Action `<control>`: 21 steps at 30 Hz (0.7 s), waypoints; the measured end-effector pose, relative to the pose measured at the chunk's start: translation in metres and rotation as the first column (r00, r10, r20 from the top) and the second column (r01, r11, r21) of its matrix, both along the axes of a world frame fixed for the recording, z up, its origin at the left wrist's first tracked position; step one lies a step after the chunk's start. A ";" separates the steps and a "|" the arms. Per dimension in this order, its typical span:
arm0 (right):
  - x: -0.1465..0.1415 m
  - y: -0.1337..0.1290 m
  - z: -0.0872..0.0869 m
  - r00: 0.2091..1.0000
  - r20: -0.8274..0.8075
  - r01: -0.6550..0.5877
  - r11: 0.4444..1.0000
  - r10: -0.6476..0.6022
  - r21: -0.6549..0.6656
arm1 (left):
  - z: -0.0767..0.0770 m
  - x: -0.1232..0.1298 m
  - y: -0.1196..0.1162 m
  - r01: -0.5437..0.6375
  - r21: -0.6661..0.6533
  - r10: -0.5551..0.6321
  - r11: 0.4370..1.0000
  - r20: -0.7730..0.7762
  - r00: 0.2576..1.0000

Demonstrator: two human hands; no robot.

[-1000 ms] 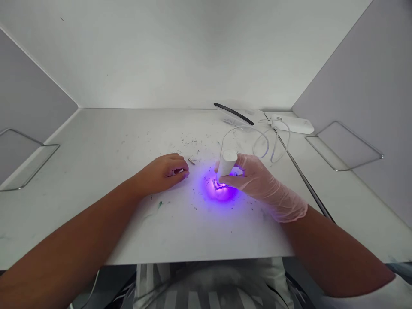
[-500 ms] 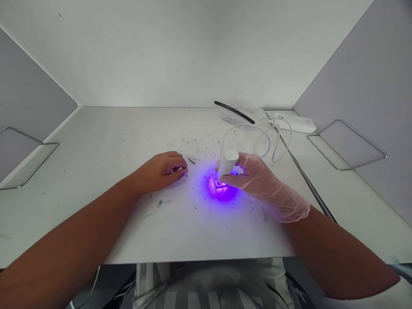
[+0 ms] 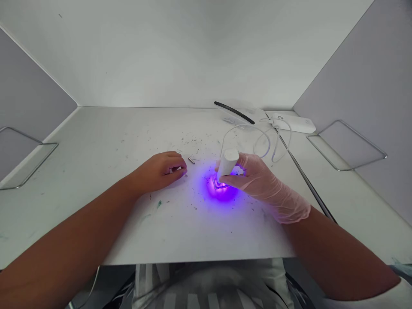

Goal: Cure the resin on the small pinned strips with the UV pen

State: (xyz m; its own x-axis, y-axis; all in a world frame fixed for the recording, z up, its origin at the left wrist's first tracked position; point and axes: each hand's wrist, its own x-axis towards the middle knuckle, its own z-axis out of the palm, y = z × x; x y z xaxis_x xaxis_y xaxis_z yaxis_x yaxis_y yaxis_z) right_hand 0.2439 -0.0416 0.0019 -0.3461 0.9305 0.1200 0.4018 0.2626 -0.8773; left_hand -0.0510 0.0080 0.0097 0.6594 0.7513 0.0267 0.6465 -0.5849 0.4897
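Observation:
My right hand (image 3: 257,176), in a thin see-through glove, grips a white handheld UV lamp (image 3: 229,161) tilted over the table. Its violet glow falls on a small flat piece with a squarish outline (image 3: 219,184), just under the lamp's lower end. The lamp and fingers hide part of that piece. To the left, my bare left hand (image 3: 164,171) lies on the tabletop with its fingers curled in and the thumb near the index finger. I see nothing held in it. Just beyond its fingertips is a short metal pin (image 3: 191,160).
A white cable (image 3: 246,125) loops from the lamp toward a white power strip (image 3: 294,123) at the back right. A clear pouch with a black bar (image 3: 234,112) lies near the back wall. A dark rod (image 3: 305,178) crosses the right side. Wire frames (image 3: 347,146) stand at both sides. Dark specks dot the table.

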 end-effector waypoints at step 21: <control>-0.001 0.000 0.002 0.999 -0.034 -0.026 0.999 0.027 0.019 | 0.000 0.000 0.000 -0.016 0.003 0.016 1.000 -0.013 1.000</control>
State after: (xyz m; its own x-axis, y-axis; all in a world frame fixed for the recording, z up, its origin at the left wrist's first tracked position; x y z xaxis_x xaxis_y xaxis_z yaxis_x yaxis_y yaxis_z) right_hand 0.2428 -0.0419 0.0038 -0.3662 0.9186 0.1488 0.3646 0.2888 -0.8853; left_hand -0.0511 0.0080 0.0101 0.6478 0.7615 0.0204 0.6619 -0.5759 0.4798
